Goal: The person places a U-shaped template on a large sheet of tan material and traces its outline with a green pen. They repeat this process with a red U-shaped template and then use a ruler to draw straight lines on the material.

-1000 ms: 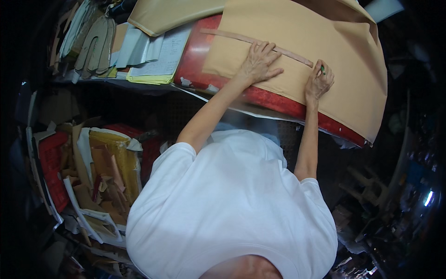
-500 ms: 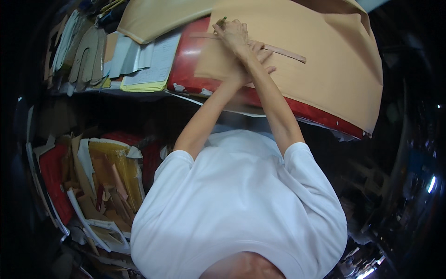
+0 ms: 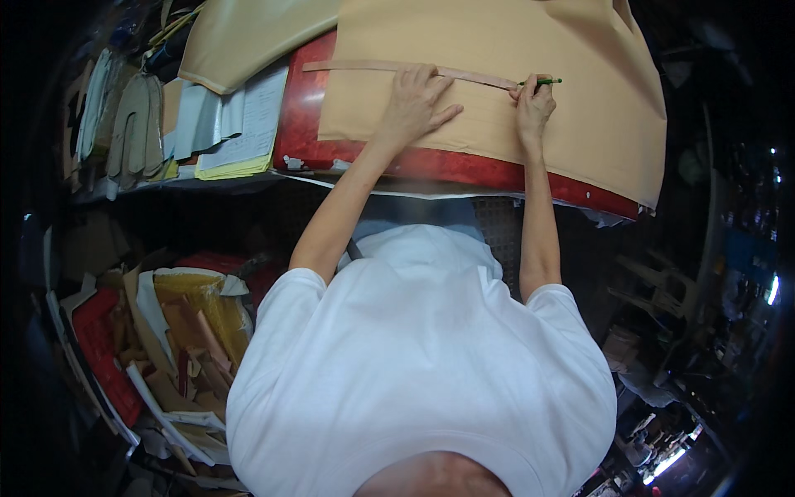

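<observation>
Strip, slender, across smooth sheet.

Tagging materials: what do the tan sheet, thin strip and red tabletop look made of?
Tan sheet: likely leather or vinyl, smooth, low-sheen; soft folds. Thin strip: possibly wood or leather, dull; flat, narrow, no highlights. Red tabletop: perhaps plastic or painted board, glossy; bright reflection.

Loose, plain white T-shirt with round neckline and short, creased sleeves.
</observation>
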### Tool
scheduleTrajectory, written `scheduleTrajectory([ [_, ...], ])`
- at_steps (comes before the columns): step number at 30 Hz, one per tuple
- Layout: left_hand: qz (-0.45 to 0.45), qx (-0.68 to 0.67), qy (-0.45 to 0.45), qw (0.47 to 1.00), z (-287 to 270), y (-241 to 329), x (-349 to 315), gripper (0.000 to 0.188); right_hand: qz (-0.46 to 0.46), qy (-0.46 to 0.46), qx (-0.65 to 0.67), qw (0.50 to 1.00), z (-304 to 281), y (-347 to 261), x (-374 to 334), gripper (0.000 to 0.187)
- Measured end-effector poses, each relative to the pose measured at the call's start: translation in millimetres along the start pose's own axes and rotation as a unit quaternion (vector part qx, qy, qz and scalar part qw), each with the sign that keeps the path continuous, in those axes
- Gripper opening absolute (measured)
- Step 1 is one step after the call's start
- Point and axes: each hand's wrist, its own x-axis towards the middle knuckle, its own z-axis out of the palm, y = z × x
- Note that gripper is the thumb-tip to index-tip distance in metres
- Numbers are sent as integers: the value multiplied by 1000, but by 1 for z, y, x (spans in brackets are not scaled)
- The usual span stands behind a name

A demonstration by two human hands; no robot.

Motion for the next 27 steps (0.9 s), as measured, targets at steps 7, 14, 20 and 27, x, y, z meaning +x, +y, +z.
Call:
scheduleTrajectory([
  [7, -48, 79, -103, 990, -12, -16, 27, 38, 111, 35, 181, 976, -8, 7, -16, 29],
  [14, -41, -14, -38, 998, -26, -45, 18, 25, -5, -4, 49, 999, 5, 5, -50, 38],
  [20, -189, -33, 1, 981, -1, 15, -6, 27, -20, -83, 175, 981, 55, -21, -77, 28],
  [27, -15, 75, 7, 997, -3, -10, -4, 37, -56, -41, 129, 989, 59, -23, -72, 25],
])
